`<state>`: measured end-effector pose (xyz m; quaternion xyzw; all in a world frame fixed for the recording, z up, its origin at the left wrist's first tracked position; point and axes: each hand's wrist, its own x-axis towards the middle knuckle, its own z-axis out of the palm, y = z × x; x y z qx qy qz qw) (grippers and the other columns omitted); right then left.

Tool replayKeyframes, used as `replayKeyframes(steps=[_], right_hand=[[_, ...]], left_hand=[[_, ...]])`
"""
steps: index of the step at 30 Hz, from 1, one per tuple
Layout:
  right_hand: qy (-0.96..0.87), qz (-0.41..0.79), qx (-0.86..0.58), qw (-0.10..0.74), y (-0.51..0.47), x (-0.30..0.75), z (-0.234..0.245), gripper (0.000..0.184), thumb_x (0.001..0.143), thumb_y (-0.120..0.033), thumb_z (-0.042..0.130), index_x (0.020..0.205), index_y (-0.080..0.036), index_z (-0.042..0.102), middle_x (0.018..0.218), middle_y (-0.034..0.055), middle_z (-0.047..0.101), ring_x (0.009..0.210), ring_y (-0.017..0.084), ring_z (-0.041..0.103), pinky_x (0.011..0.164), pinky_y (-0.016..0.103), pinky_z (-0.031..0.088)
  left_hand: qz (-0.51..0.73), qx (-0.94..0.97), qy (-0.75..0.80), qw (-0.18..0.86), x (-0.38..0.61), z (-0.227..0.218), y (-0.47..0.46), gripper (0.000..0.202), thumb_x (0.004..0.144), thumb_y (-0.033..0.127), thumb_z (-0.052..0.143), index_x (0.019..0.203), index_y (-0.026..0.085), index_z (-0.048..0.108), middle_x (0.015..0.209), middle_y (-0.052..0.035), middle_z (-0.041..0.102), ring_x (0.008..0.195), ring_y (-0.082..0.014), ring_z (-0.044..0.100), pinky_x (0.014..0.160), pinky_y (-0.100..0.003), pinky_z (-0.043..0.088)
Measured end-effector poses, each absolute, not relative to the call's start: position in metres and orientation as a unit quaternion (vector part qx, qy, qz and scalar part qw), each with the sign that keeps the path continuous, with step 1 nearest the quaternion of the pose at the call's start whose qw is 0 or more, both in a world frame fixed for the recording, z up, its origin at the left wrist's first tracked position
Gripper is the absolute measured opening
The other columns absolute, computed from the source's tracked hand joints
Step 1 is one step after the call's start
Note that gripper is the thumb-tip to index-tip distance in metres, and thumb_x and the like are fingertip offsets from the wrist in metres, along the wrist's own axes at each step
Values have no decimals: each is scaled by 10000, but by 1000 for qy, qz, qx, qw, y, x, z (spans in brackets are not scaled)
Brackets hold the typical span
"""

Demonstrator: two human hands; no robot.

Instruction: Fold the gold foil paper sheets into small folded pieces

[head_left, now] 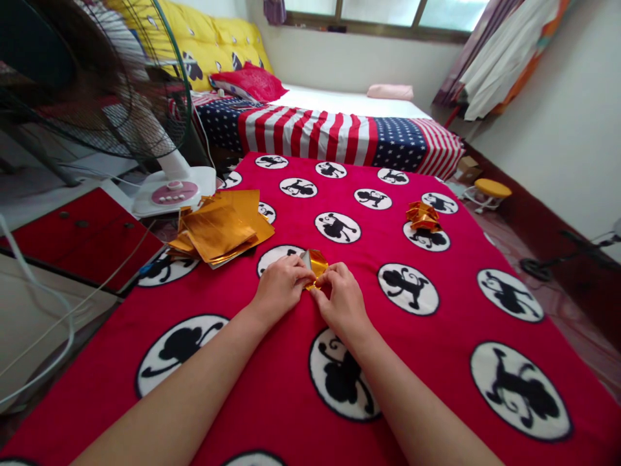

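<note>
Both hands meet at the middle of a red blanket (pixel 436 362) printed with black monkey circles. My left hand (pixel 280 285) and my right hand (pixel 340 299) pinch a small piece of gold foil paper (pixel 316 262) between their fingertips, pressing it against the blanket. The paper is partly folded, with a silver underside showing. A loose stack of gold foil sheets (pixel 220 226) lies to the left of my hands. A finished folded gold piece (pixel 424 216) sits farther away at the right.
A standing fan (pixel 165 184) rises at the left beside a red cabinet (pixel 80 233). Behind the blanket is a bed with a stars-and-stripes cover (pixel 339 133), a red pillow and yellow cushions. A small yellow stool (pixel 491 189) stands on the floor at the right.
</note>
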<state>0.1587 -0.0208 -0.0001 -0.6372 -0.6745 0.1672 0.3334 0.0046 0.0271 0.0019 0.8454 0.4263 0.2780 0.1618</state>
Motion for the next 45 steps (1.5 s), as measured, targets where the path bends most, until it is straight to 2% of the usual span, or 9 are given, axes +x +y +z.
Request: replayKeyframes(steps=[6, 12, 16, 25, 29, 33, 36, 41, 45], right_hand=[[-681, 161, -646, 304, -21, 159, 2, 73, 789, -175, 692, 811, -181, 623, 978, 60, 571, 943, 208, 553, 835, 342, 451], [-706, 142, -649, 246, -20, 164, 12, 61, 793, -168, 707, 827, -199, 667, 976, 32, 620, 906, 187, 587, 755, 307, 403], [-729, 122, -637, 219, -15, 170, 18, 86, 792, -131, 694, 794, -217, 701, 966, 13, 656, 865, 166, 602, 724, 296, 366], [-751, 88, -623, 202, -10, 185, 25, 200, 812, -71, 629, 783, -232, 746, 913, 13, 707, 883, 172, 632, 753, 317, 329], [-751, 94, -620, 206, -10, 186, 23, 197, 822, -84, 627, 791, -236, 749, 920, 11, 710, 872, 167, 634, 755, 314, 331], [-748, 103, -623, 204, -10, 185, 24, 205, 820, -83, 623, 797, -240, 753, 925, 6, 710, 877, 164, 634, 761, 310, 337], [-744, 107, -631, 192, -10, 184, 28, 209, 816, -81, 619, 798, -238, 756, 919, 9, 709, 861, 160, 633, 753, 307, 340], [-745, 99, -636, 174, -11, 182, 31, 218, 826, -93, 598, 810, -240, 758, 927, 13, 707, 847, 161, 629, 746, 312, 339], [-745, 96, -638, 171, -11, 181, 30, 220, 830, -100, 585, 828, -242, 753, 937, 11, 698, 875, 163, 630, 752, 310, 338]], left_hand=[[269, 849, 431, 146, 6, 3, 24, 238, 813, 63, 583, 788, 227, 754, 823, -31, 637, 787, -159, 583, 677, -265, 447], [415, 784, 447, 114, -8, 2, 28, 244, 821, 48, 531, 880, 197, 716, 909, -40, 651, 904, -165, 616, 815, -265, 485], [451, 751, 464, 128, -19, 2, 38, 249, 823, 51, 509, 889, 179, 712, 887, -38, 670, 858, -156, 629, 794, -257, 492], [422, 771, 415, 234, -21, -1, 37, 199, 770, 71, 566, 789, 179, 731, 879, -37, 700, 828, -151, 654, 767, -242, 502], [399, 780, 407, 259, -28, 5, 38, 179, 745, 87, 575, 843, 162, 705, 925, -45, 687, 855, -158, 643, 782, -252, 498], [339, 786, 411, 313, -35, 12, 40, 350, 672, 42, 531, 975, 157, 665, 932, -29, 692, 826, -152, 641, 737, -242, 497], [314, 784, 418, 334, -35, 13, 41, 368, 680, 77, 581, 1031, 162, 647, 981, -31, 699, 862, -160, 648, 777, -255, 504], [316, 776, 443, 318, -31, 9, 42, 460, 713, 231, 723, 1158, 196, 613, 987, -24, 708, 866, -167, 649, 796, -282, 505], [321, 786, 437, 296, -30, 4, 43, 449, 712, 233, 754, 1148, 213, 647, 989, -25, 705, 871, -169, 649, 800, -287, 504]])
